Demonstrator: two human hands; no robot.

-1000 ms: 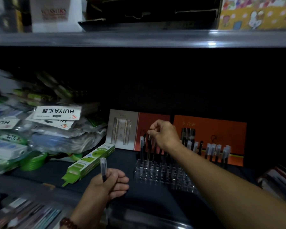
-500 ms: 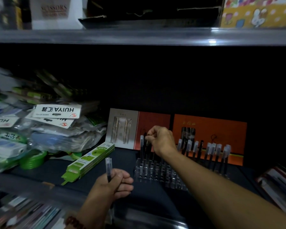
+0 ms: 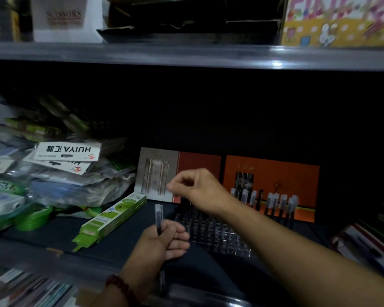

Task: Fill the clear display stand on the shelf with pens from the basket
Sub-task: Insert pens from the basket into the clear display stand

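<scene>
- Left hand [image 3: 162, 242] is low in front of the shelf [image 3: 42, 235], fingers curled round a pen [image 3: 158, 216]
- The pen stands upright; its clear-capped end rises above the fist and its lower end shows beneath the wrist
- A bead bracelet [image 3: 118, 284] sits on the left wrist
- Right hand [image 3: 195, 189] reaches in from the right and hovers over the left rear part of the stand [image 3: 220, 238], not touching it
- Its fingers are curled, with thumb and forefinger tips drawn together; blur makes it impossible to tell whether anything is pinched between them
- The two hands are apart, the right one above and behind the left
- The clear stand sits on the dark shelf, just right of the left hand
- Capped pens [image 3: 273, 200] stand upright in its right rear holes; a few dark pens [image 3: 186, 209] stand under the right hand; the front rows look unfilled
- An orange card [image 3: 271, 173] and a grey card [image 3: 157, 173] stand behind the stand
- A green box [image 3: 111, 220] lies slantwise left of the stand, with a heap of bagged packs [image 3: 64, 173] further left
- An upper shelf [image 3: 186, 56] runs across the top, with boxes on it
</scene>
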